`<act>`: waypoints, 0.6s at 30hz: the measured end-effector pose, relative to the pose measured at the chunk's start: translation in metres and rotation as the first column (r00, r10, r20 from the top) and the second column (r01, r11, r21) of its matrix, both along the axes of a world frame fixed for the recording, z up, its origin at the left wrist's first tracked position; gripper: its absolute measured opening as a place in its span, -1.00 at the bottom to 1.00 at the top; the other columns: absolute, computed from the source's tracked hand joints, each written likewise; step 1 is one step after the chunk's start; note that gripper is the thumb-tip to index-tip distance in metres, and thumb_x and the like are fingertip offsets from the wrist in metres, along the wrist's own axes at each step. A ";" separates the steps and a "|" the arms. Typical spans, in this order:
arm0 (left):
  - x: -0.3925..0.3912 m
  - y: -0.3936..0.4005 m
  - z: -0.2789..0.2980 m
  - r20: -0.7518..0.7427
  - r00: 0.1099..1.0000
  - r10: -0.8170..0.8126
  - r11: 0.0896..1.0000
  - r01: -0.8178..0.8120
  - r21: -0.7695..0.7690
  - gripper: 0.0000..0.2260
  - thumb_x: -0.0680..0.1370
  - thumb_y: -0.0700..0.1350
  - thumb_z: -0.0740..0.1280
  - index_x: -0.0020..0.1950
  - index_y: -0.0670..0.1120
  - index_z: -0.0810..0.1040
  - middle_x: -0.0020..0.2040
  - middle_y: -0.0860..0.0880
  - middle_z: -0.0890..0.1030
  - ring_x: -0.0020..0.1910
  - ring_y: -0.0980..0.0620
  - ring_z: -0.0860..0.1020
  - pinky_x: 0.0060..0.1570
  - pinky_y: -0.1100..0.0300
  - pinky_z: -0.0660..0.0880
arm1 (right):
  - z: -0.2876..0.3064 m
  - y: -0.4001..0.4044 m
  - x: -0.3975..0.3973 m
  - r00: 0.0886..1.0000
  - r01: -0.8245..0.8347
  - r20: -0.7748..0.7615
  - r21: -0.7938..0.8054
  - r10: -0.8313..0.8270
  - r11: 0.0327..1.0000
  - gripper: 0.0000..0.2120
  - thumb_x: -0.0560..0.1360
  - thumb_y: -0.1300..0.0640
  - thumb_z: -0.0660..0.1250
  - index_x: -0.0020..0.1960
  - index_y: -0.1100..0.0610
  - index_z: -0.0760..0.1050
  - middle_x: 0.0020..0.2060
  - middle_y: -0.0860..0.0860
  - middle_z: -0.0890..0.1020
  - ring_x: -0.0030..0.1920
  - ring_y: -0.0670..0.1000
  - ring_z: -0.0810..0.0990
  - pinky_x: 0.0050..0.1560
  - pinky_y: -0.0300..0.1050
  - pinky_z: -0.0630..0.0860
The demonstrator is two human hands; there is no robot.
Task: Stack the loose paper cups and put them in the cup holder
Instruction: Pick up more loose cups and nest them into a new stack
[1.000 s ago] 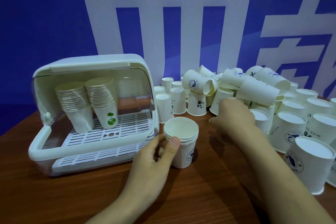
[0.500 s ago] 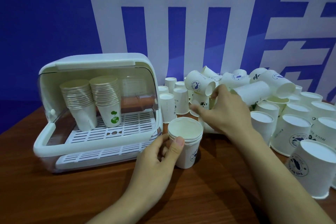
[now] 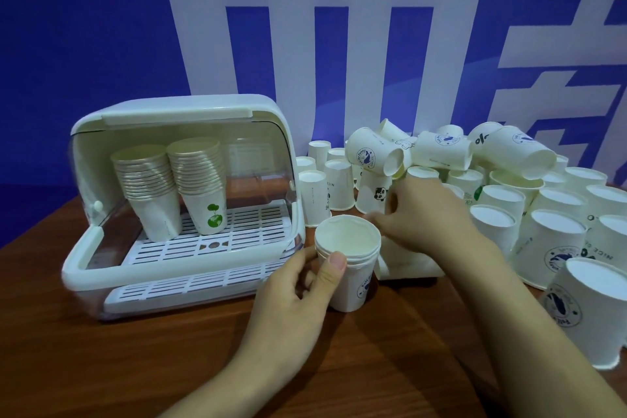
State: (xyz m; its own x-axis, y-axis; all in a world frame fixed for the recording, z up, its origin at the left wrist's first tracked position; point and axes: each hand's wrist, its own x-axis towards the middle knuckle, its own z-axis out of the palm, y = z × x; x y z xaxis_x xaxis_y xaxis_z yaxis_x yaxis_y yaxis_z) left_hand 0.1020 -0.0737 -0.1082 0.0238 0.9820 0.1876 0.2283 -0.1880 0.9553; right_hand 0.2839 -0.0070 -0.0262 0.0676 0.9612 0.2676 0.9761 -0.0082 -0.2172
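the left hand grips a short stack of cups standing on the table before the open cup holder; the right hand, just behind, curls around a cup near the loose cups

Dim, bluish light; wide-angle edge distortion

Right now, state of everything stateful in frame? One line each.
cup holder: lid up, two upright stacks on its rack
short stack: upright on table, mouth up
left hand: grips the short stack
right hand: by the short stack's rim, a cup under it, blurred, grip unclear
loose cups: mostly upside down, several lying on top
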 end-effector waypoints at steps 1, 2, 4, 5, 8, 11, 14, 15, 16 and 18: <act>-0.001 0.000 -0.001 0.002 1.000 -0.002 1.000 0.002 -0.001 -0.56 0.42 0.55 0.22 0.08 0.33 0.62 0.04 -0.14 0.65 -0.01 -0.07 0.60 0.04 -0.09 0.57 | 0.005 -0.003 0.002 0.999 0.031 -0.014 0.034 -0.031 0.999 -0.64 0.44 -0.26 0.41 -0.14 0.04 0.49 -0.13 0.02 0.59 -0.05 0.12 0.56 -0.21 -0.10 0.37; -0.001 0.000 -0.001 0.007 1.000 -0.001 1.000 0.001 -0.002 -0.57 0.43 0.52 0.24 0.07 0.29 0.63 0.06 -0.16 0.65 0.00 -0.09 0.60 0.04 -0.08 0.56 | 0.010 -0.007 0.005 0.997 0.072 -0.010 0.047 -0.072 0.996 -0.65 0.43 -0.23 0.43 -0.08 0.04 0.50 -0.13 0.00 0.57 -0.06 0.12 0.53 -0.19 -0.09 0.38; -0.001 0.001 -0.002 0.017 1.000 -0.001 1.000 0.001 0.001 -0.57 0.43 0.46 0.25 0.06 0.22 0.65 0.07 -0.19 0.65 0.01 -0.11 0.60 0.02 -0.07 0.55 | 0.017 -0.015 0.015 0.989 0.143 0.029 0.000 -0.143 0.990 -0.61 0.43 -0.23 0.46 0.03 0.04 0.51 -0.17 -0.02 0.48 -0.06 0.11 0.49 -0.16 -0.08 0.39; 0.000 0.001 -0.003 0.018 1.000 -0.001 1.000 0.001 0.003 -0.57 0.44 0.48 0.25 0.07 0.23 0.65 0.07 -0.19 0.65 0.01 -0.12 0.60 0.02 -0.07 0.55 | 0.018 -0.018 0.019 0.984 0.170 0.056 -0.041 -0.168 0.985 -0.58 0.42 -0.24 0.48 0.05 0.05 0.51 -0.18 -0.02 0.45 -0.05 0.11 0.49 -0.16 -0.08 0.40; -0.001 0.002 -0.004 0.012 1.000 -0.006 1.000 0.006 0.006 -0.57 0.42 0.55 0.24 0.10 0.33 0.62 0.08 -0.16 0.66 0.03 -0.13 0.62 0.07 -0.08 0.56 | 0.018 -0.019 0.025 0.978 0.195 0.111 -0.161 -0.179 0.968 -0.58 0.39 -0.25 0.50 -0.13 0.06 0.47 -0.22 -0.03 0.46 -0.06 0.10 0.53 -0.19 -0.10 0.42; -0.002 0.003 -0.005 0.007 1.000 -0.004 1.000 0.004 0.010 -0.62 0.45 0.48 0.25 0.10 0.33 0.63 0.04 -0.14 0.66 -0.01 -0.10 0.61 0.03 -0.02 0.54 | 0.011 -0.011 0.025 0.987 0.147 0.094 -0.242 -0.128 0.959 -0.63 0.43 -0.24 0.47 -0.21 0.04 0.47 -0.21 0.00 0.53 -0.05 0.12 0.56 -0.11 -0.08 0.49; -0.002 0.003 -0.004 0.003 1.000 0.009 1.000 -0.009 0.023 -0.54 0.41 0.45 0.25 0.09 0.19 0.66 -0.05 -0.14 0.64 -0.14 -0.01 0.59 -0.14 0.08 0.53 | 0.007 -0.009 0.027 0.996 0.093 0.041 -0.303 -0.085 0.948 -0.63 0.47 -0.24 0.44 -0.19 0.06 0.49 -0.20 0.03 0.56 -0.07 0.11 0.57 -0.09 -0.07 0.51; -0.001 0.003 -0.004 0.007 1.000 0.011 1.000 -0.011 0.024 -0.53 0.40 0.45 0.25 0.09 0.18 0.67 -0.08 -0.14 0.63 -0.18 0.03 0.58 -0.19 0.15 0.50 | 0.008 -0.012 0.028 0.994 0.104 0.054 -0.308 -0.092 0.946 -0.58 0.46 -0.29 0.42 -0.21 0.05 0.45 -0.21 0.01 0.54 -0.06 0.10 0.56 -0.09 -0.07 0.50; -0.001 0.003 -0.003 0.010 1.000 0.011 1.000 -0.011 0.022 -0.52 0.40 0.45 0.25 0.08 0.18 0.67 -0.09 -0.14 0.63 -0.19 0.03 0.57 -0.21 0.21 0.48 | 0.011 -0.016 0.028 0.991 0.128 0.078 -0.308 -0.109 0.943 -0.53 0.42 -0.36 0.41 -0.23 0.04 0.42 -0.22 -0.01 0.51 -0.06 0.09 0.54 -0.09 -0.07 0.49; -0.001 0.003 -0.003 0.004 1.000 0.005 1.000 -0.006 0.019 -0.50 0.39 0.45 0.24 0.10 0.17 0.66 -0.07 -0.14 0.64 -0.13 -0.04 0.58 -0.20 0.20 0.48 | 0.017 -0.026 0.029 0.982 0.174 0.129 -0.342 -0.137 0.924 -0.43 0.34 -0.49 0.38 -0.23 0.02 0.37 -0.24 -0.05 0.48 -0.05 0.06 0.54 -0.08 -0.07 0.48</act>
